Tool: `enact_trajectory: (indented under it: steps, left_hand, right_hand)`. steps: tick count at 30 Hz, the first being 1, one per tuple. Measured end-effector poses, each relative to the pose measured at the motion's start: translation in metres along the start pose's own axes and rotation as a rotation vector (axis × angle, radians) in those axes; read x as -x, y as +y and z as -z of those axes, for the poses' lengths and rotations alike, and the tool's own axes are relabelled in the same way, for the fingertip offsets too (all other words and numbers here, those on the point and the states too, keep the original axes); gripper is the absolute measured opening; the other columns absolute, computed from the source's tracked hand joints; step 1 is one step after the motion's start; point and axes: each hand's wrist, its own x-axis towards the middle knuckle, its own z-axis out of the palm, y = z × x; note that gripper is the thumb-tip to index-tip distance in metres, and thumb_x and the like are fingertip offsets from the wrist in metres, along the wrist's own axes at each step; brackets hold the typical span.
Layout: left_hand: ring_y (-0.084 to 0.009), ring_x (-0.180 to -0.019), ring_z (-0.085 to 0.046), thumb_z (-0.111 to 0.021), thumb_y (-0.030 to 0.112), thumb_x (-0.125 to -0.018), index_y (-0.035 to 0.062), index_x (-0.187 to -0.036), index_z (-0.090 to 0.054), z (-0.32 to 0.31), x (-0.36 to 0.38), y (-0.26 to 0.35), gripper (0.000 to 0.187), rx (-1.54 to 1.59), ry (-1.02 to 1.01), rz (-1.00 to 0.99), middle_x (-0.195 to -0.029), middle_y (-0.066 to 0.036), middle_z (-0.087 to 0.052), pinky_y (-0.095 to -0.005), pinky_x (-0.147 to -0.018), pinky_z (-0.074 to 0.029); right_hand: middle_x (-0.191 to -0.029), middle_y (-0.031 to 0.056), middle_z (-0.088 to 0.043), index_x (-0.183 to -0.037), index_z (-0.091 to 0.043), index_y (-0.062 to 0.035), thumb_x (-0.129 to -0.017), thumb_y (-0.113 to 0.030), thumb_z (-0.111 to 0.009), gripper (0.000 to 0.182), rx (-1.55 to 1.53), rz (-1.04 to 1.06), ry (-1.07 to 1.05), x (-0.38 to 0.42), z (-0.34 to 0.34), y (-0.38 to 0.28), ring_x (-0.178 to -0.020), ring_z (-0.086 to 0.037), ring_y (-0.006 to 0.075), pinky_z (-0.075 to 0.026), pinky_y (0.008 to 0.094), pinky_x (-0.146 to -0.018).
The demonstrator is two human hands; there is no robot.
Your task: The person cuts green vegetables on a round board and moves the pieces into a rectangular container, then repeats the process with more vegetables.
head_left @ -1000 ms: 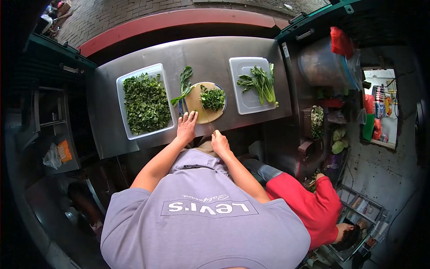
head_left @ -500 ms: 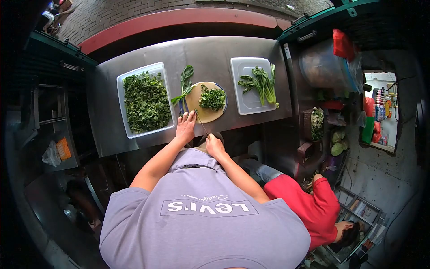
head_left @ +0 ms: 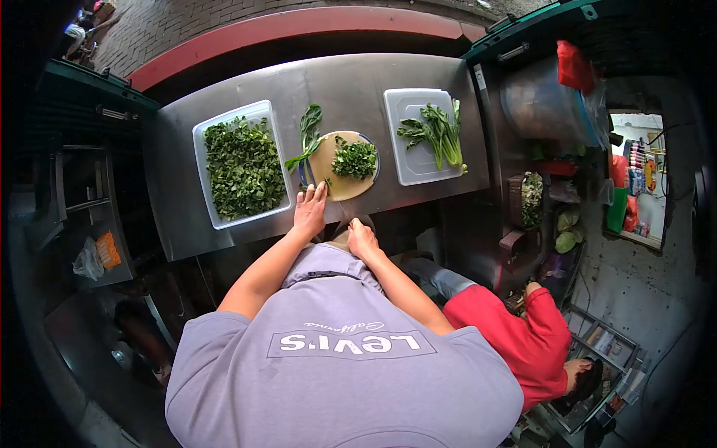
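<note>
A round cutting board (head_left: 345, 193) lies at the table's near edge, with a pile of chopped leafy greens (head_left: 354, 159) on it. My left hand (head_left: 309, 212) rests at the board's near left edge, fingers stretched out. A small green piece lies by its fingertips. My right hand (head_left: 363, 237) is closed around a knife just off the table edge; the blade is thin and hard to see now. A leafy stalk (head_left: 308, 133) lies across the board's left rim. To the left stands a white tub (head_left: 281, 153) full of cut greens (head_left: 240, 170).
Uncut leafy stalks (head_left: 442, 134) lie on a white lid (head_left: 407, 166) at the right of the steel table (head_left: 343, 82). A person in a red top (head_left: 515, 332) bends close on my right. Beyond the table runs a red ledge (head_left: 299, 32).
My right hand has moved slightly right and down, drawing the knife back from the board toward my body. My left hand stays nearly in place.
</note>
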Motion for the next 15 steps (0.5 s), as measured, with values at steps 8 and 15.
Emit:
enact_trajectory:
  steps: [8,15]
  left_hand:
    - [-0.0297,-0.140,-0.041,-0.071,0.011,-0.074,0.0021,-0.154,-0.042,0.005,0.001,-0.001,0.086,0.022,-0.040,0.015,-0.156,-0.008,-0.042,-0.0455,-0.111,-0.035]
    - [-0.0299,-0.139,-0.041,-0.067,0.010,-0.075,0.0008,-0.153,-0.044,-0.007,0.002,-0.002,0.081,0.034,0.019,-0.002,-0.155,-0.008,-0.043,-0.0451,-0.111,-0.034]
  right_hand:
    - [-0.105,0.0309,-0.070,-0.113,-0.057,-0.0058,-0.102,-0.026,-0.057,0.024,0.064,0.020,-0.006,0.020,0.005,0.018,-0.104,-0.066,0.0510,-0.053,0.0587,-0.088]
    - [-0.104,0.0306,-0.070,-0.113,-0.057,-0.0057,-0.102,-0.026,-0.056,0.023,0.028,0.013,0.023,0.021,0.012,0.011,-0.103,-0.067,0.0508,-0.053,0.0591,-0.087]
